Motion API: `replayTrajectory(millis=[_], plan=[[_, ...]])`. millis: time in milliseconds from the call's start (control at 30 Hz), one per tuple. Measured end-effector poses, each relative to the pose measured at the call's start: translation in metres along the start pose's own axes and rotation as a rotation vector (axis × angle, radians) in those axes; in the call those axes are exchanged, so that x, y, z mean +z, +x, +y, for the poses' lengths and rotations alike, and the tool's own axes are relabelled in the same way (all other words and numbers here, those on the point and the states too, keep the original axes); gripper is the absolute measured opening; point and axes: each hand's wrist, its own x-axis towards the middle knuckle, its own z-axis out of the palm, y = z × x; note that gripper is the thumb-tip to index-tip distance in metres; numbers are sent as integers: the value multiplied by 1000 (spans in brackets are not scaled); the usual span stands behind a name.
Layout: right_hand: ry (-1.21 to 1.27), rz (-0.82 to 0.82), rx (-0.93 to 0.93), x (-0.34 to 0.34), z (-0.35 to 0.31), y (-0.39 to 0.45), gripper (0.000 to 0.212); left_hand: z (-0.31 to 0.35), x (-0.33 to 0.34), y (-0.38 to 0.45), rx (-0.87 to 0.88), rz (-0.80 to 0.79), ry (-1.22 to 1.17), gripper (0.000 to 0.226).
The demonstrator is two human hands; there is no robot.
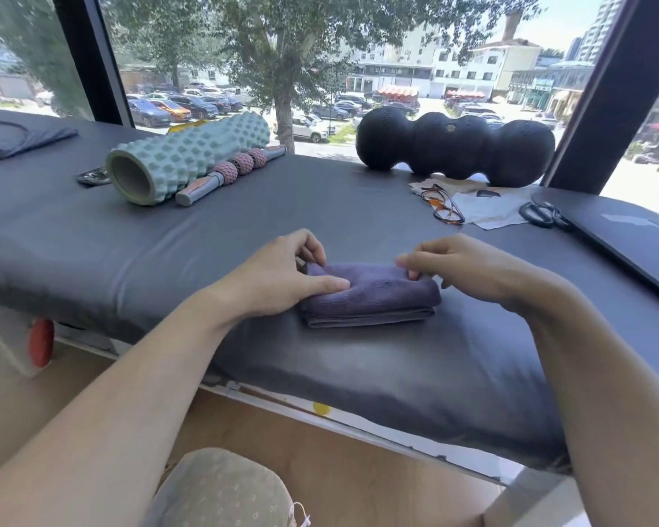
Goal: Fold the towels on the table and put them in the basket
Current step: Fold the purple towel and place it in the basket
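Your purple towel [371,294] lies folded small on the dark padded table [320,207], near its front edge. Your left hand [282,275] pinches the towel's left end, thumb on top. Your right hand [457,266] pinches the top layer at its right end.

Ahead of me lie a green foam roller [185,155], a massage stick [232,174], a black peanut roller [455,145], glasses [443,204] and, I think, scissors [543,214].
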Motion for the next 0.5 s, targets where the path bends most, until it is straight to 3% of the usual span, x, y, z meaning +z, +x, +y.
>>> replayTrajectory(millis=[100, 167, 300, 367, 500], plan=[[-67, 18, -9, 4, -3, -4, 50, 0, -2, -2, 4, -83, 12, 50], [-16, -63, -1, 3, -4, -6, 63, 4, -5, -5, 8, -143, 14, 50], [2, -178, -75, 1, -5, -10, 56, 7, -6, -10, 81, -199, -37, 44], [-26, -138, -133, 1, -9, -10, 50, 9, -5, -10, 163, -115, -70, 46], [-135, 100, -231, -1, -15, -5, 50, 10, -2, -7, 238, 40, -47, 55]])
